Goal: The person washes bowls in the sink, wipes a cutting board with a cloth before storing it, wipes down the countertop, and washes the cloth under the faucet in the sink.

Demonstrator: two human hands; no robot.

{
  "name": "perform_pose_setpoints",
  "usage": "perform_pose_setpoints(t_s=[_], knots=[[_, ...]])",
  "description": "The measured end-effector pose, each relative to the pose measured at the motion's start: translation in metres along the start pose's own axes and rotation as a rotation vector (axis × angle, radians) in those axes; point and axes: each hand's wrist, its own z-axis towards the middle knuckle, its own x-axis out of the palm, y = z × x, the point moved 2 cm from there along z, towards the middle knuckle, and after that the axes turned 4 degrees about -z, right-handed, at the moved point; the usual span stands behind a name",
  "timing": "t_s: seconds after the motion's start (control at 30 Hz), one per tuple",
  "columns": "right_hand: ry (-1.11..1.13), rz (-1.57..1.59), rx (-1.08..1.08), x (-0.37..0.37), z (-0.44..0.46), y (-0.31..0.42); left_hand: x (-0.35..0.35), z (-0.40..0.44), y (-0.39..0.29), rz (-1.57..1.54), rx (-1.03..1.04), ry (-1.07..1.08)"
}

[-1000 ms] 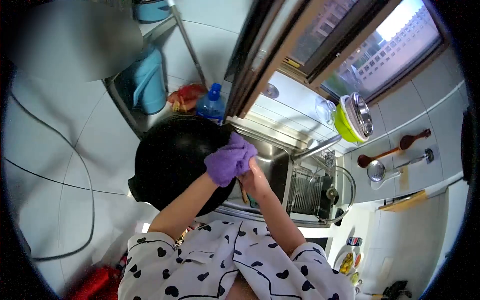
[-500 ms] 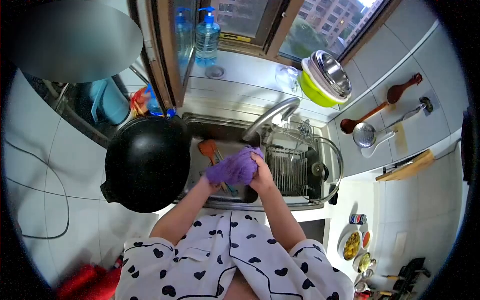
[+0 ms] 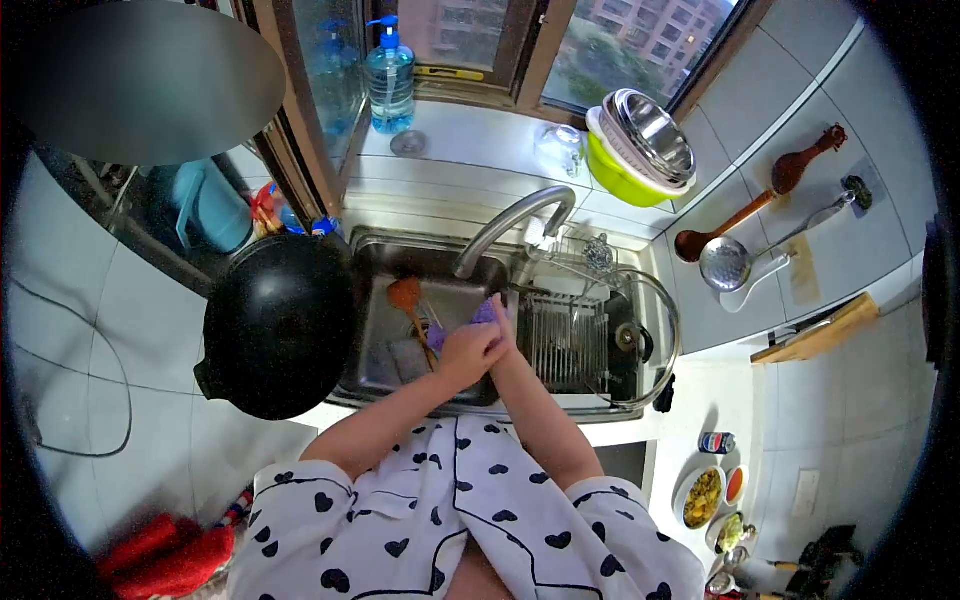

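Observation:
Over the sink basin point(image 3: 385, 262), a purple cloth point(image 3: 486, 313) is bunched between my two hands. My left hand point(image 3: 470, 352) is closed on it, its fingers wrapped toward the other hand. My right hand point(image 3: 502, 328) presses against the cloth from the right, with the two hands touching. Much of the cloth is hidden behind the fingers. In the basin, left of my hands, lies an orange-brown spatula point(image 3: 404, 293) beside a greyish item that I cannot make out. The curved faucet point(image 3: 510, 222) stands just behind my hands.
A black wok point(image 3: 278, 325) sits left of the sink. Right of the basin are a dish rack point(image 3: 568, 340) and a glass lid point(image 3: 676, 340). Bowls point(image 3: 645, 150) and a blue soap bottle point(image 3: 390, 80) stand on the sill. Food dishes point(image 3: 700, 497) are at the lower right.
The view has swung toward the sink and window. My hands have come closer together, and the cloth, earlier spread over my left hand, is now squeezed small and mostly covered.

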Motion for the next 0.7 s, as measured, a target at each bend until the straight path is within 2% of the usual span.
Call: perform_pose_setpoints(t_s=[0.03, 0.13, 0.17, 0.27, 0.3, 0.4, 0.5, 0.57, 0.6, 0.63, 0.67, 0.7], knots=[[-0.077, -0.018, -0.028, 0.005, 0.002, -0.003, -0.005, 0.002, 0.0, -0.005, 0.042, -0.033], [-0.315, -0.07, -0.124, 0.03, 0.006, -0.016, -0.013, 0.013, 0.04, 0.129, -0.256, -0.046], [-0.324, -0.146, -0.087, 0.031, 0.009, -0.018, -0.004, 0.016, 0.083, 0.016, -0.388, -0.162], [-0.534, -0.45, -0.121, 0.05, 0.003, -0.013, -0.007, 0.005, 0.091, -0.058, -0.486, -0.205], [-0.458, -0.337, -0.186, 0.065, -0.009, -0.009, -0.006, 0.002, 0.092, -0.041, -0.495, -0.212], [-0.468, -0.498, -0.166, 0.043, 0.005, 0.0, 0.003, -0.001, 0.095, 0.003, -0.519, -0.234], [-0.363, -0.552, -0.178, 0.023, -0.003, 0.006, 0.009, -0.003, 0.14, -0.486, -0.796, -0.366], [-0.275, -0.551, -0.226, 0.002, -0.004, 0.004, -0.018, 0.007, 0.104, -0.439, -0.779, -0.25], [-0.19, -0.404, -0.116, 0.0, -0.005, -0.003, -0.028, 0.01, 0.09, -0.415, -0.771, -0.192], [-0.107, -0.257, -0.006, 0.003, -0.009, -0.009, -0.012, 0.011, 0.099, -0.439, -0.548, -0.228], [-0.025, -0.11, 0.103, 0.004, -0.012, -0.015, 0.007, 0.003, 0.106, -0.439, -0.472, -0.205], [0.003, -0.108, 0.16, 0.002, -0.01, -0.021, 0.014, 0.002, 0.083, -0.438, -0.396, -0.181]])
